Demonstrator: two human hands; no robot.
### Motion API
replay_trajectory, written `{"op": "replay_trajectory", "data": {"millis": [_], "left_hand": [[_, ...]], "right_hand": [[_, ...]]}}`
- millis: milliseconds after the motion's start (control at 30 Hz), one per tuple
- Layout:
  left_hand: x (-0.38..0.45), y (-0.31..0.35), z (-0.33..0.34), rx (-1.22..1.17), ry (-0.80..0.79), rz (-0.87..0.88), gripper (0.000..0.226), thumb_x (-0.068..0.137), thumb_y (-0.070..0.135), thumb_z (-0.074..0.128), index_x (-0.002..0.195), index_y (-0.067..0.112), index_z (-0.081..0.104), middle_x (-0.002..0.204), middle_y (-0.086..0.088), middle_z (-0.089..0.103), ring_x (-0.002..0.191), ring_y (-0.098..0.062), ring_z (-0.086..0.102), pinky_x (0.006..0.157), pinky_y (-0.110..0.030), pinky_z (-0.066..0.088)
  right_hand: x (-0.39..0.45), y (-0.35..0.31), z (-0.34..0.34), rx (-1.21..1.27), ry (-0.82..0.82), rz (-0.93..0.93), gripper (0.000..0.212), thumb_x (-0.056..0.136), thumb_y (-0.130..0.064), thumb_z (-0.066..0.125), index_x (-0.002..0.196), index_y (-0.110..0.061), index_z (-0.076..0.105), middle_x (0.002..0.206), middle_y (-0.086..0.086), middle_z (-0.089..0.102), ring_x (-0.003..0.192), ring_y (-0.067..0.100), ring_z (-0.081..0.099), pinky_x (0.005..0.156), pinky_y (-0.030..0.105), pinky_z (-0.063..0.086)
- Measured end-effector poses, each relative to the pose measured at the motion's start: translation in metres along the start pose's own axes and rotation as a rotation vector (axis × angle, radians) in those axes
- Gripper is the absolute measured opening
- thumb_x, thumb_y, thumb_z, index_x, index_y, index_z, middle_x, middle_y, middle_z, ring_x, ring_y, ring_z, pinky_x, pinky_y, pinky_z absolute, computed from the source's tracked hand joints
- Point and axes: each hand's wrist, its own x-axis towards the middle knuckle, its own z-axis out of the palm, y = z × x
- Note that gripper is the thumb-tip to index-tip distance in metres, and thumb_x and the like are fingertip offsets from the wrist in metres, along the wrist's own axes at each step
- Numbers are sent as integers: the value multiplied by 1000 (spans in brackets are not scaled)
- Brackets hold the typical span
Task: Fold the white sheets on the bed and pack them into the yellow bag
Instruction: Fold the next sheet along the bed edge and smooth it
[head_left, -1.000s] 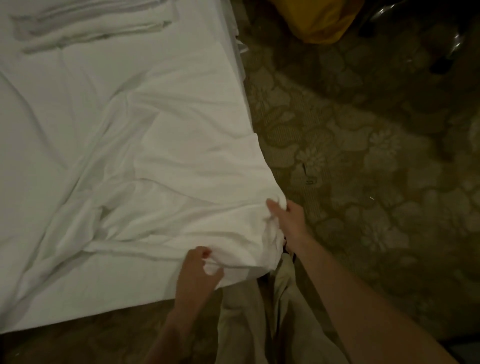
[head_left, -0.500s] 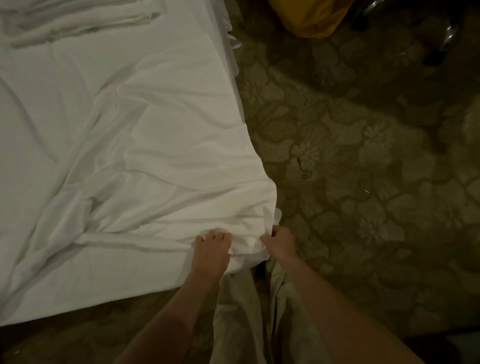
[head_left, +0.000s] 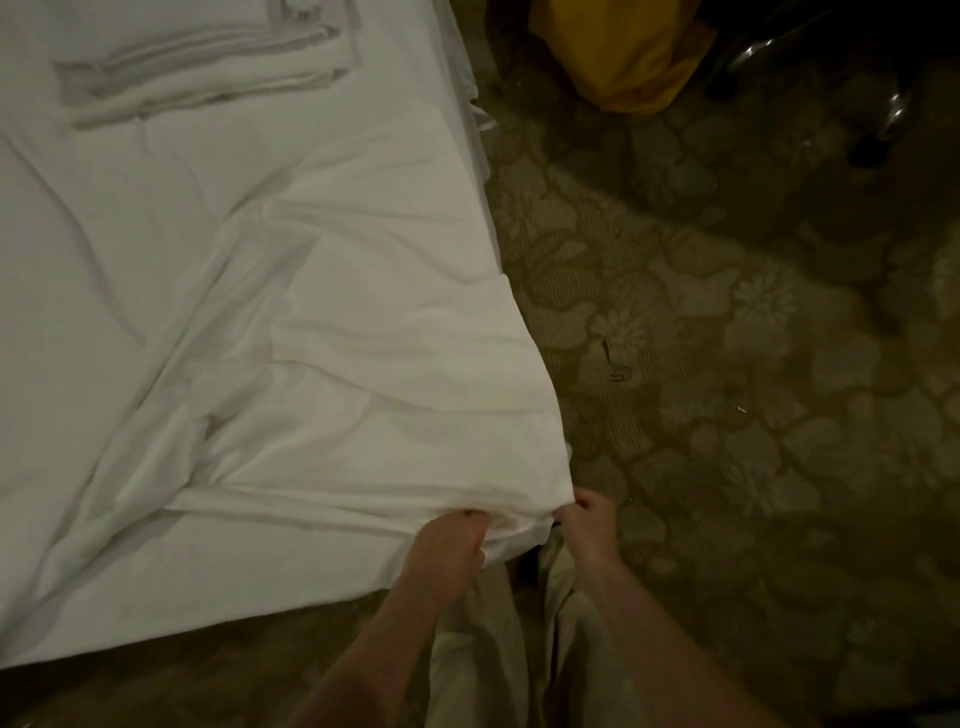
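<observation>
**Head view: both hands grip the sheet at the bed corner**

Head view looks down over the near right corner of the bed (head_left: 130, 597), with the person standing at that corner.

1. Sheet. A loose white sheet (head_left: 363, 338) lies spread and creased over the bed. Its near corner is bunched at the bed's corner, where both hands meet it. A long ridge of folded cloth runs leftward from the hands across the bed.

2. Left hand (head_left: 441, 551). Fingers are curled down into the gathered edge of the sheet, gripping it. The fingertips are buried in the cloth.

3. Right hand (head_left: 589, 525). It sits just beside the left, at the very tip of the corner. The fingers are curled and pinch the sheet's edge there. The two hands are close but not touching.

4. Stack (head_left: 208, 57). Folded white sheets lie in a flat pile at the far end of the bed, well apart from the hands.

5. Bag (head_left: 628, 57). The yellow bag stands on the patterned carpet (head_left: 727, 364) beyond the bed's far right side, well apart from the sheet. Its top is cut off by the frame edge.

6. Lower frame. The person's light trousers (head_left: 493, 649) show between the forearms.
</observation>
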Motion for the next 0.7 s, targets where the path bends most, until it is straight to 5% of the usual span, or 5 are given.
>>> {"op": "replay_trajectory", "data": {"millis": [167, 300, 400, 567, 700], "left_hand": [[8, -6, -40, -166, -97, 44, 14, 83, 27, 63, 92, 17, 68, 88, 5, 62, 90, -14, 59, 76, -16, 38], [22, -22, -98, -314, 22, 21, 10, 84, 25, 61, 81, 20, 70, 71, 5, 67, 64, -11, 62, 70, -22, 51], [42, -62, -146, -390, 218, -54, 11, 84, 19, 65, 76, 26, 64, 61, 6, 64, 58, -15, 64, 67, -32, 55], [72, -142, -235, -454, 596, -206, 15, 83, 12, 64, 98, 16, 65, 86, 1, 66, 72, -21, 61, 77, -35, 50], [83, -226, -290, -341, 678, -364, 35, 87, 13, 62, 121, 6, 55, 119, -14, 59, 106, -33, 57, 94, -38, 41]], "right_hand": [[1, 11, -2, -130, -109, 50, 23, 87, 8, 52, 87, -8, 68, 111, 15, 62, 100, 31, 59, 62, 22, 44], [2, -17, 12, 30, 19, 46, 23, 87, 8, 50, 76, -9, 61, 77, 8, 58, 69, 19, 51, 53, 24, 39], [14, -44, 22, 40, 95, -46, 22, 94, -11, 54, 73, -14, 58, 74, 2, 55, 74, 21, 50, 65, 30, 39], [47, -98, 49, -263, 246, -190, 33, 93, -27, 60, 118, -6, 54, 104, 10, 59, 102, 32, 57, 88, 43, 45], [66, -155, 105, -459, 273, -331, 38, 90, -29, 60, 121, -7, 56, 115, 13, 58, 110, 33, 56, 92, 43, 45]]}}
